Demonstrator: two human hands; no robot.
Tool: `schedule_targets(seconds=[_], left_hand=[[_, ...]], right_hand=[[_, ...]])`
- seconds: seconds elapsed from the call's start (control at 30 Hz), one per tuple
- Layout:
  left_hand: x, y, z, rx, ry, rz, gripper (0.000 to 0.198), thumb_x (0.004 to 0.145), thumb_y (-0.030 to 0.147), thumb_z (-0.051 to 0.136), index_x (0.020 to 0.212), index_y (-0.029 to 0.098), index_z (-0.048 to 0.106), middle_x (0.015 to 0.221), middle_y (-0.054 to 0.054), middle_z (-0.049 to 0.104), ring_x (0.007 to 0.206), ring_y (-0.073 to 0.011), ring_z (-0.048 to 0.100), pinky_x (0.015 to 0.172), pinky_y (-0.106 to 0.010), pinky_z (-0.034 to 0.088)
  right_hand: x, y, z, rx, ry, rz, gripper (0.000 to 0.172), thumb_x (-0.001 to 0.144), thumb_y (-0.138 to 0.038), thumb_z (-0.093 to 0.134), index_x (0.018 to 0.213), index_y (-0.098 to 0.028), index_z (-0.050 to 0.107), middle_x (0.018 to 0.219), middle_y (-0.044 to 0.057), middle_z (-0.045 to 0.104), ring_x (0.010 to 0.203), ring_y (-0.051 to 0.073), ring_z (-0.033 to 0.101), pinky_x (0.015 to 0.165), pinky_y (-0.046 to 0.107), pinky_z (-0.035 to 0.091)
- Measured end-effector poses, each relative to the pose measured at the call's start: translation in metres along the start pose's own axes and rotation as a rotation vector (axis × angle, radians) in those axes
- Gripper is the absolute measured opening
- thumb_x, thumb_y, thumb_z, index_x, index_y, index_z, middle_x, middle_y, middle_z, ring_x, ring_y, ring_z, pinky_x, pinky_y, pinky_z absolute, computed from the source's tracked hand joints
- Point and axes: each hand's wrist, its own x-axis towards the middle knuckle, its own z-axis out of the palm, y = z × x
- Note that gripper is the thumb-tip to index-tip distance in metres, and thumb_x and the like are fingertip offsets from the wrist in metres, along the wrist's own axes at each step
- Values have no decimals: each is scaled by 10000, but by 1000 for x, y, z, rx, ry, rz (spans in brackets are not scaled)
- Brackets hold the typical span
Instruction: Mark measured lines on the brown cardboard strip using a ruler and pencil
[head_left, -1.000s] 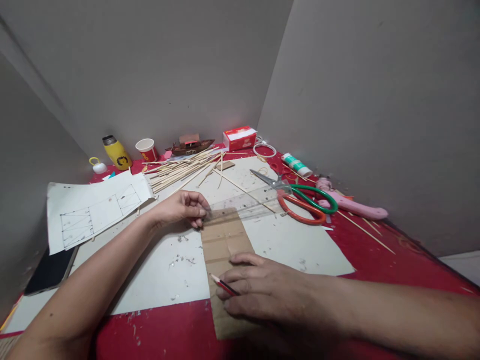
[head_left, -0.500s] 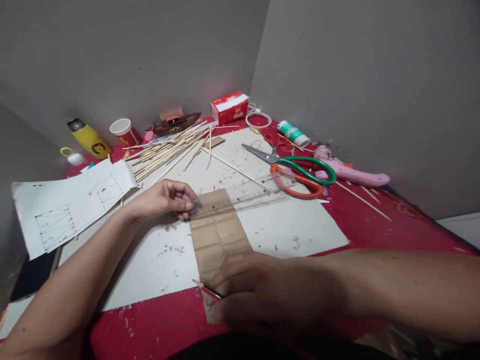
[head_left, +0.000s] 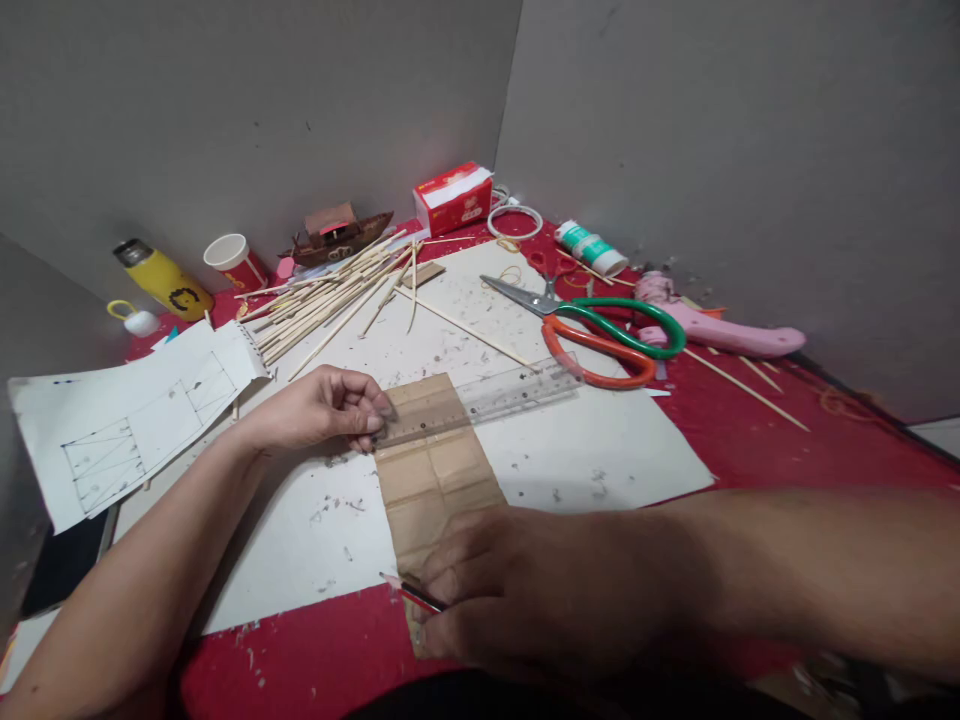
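A strip of brown cardboard [head_left: 427, 470] lies on a white sheet [head_left: 600, 450] over the red table. Across the strip's far end rests a clear plastic ruler [head_left: 487, 400]. My left hand [head_left: 322, 410] pinches the ruler's left end with curled fingers. Pressed on the strip's near end, my right hand [head_left: 510, 590] is closed around a red pencil [head_left: 409, 592] whose tip points left.
Green and orange scissors [head_left: 600, 330] lie behind the ruler. A pile of thin wooden sticks [head_left: 330, 295], a model boat [head_left: 337, 232], a red tissue box [head_left: 452, 198], a paper cup [head_left: 234, 260], a yellow bottle [head_left: 161, 280], a glue tube [head_left: 592, 248], a pink tool [head_left: 720, 335] and a drawn plan [head_left: 127, 420] surround the sheet.
The camera has tilted, so everything sits a little higher and further left in view. Both hands stay on the ruler and cardboard, and the right hand has slid nearer the strip's near end.
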Motion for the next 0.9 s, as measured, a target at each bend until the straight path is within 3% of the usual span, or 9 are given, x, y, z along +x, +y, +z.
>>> schedule_targets(seconds=[0.53,0.8,0.9], left_hand=[[-3,2,-5,83,-31,-21,165,774,255,771,875,152,692,676,-26,700,593,-125,670,564,-206,524],[-1,-3,-5,107,-53,-19,198,756,276,789,869,150,687,650,7,654,557,-103,626,517,-190,469],[0,-5,-5,107,-54,-17,201,751,269,797,874,149,692,635,10,650,549,-100,620,506,-188,461]], right_hand=[[-2,1,-3,30,-55,28,210,958,-149,522,1116,-85,644,836,47,695,767,169,578,780,299,436],[-3,0,3,64,-16,43,216,904,-103,548,1104,-97,629,908,67,706,850,175,602,868,294,443],[-4,-2,6,93,16,82,209,903,-110,538,1088,-131,632,919,69,705,827,180,596,813,296,459]])
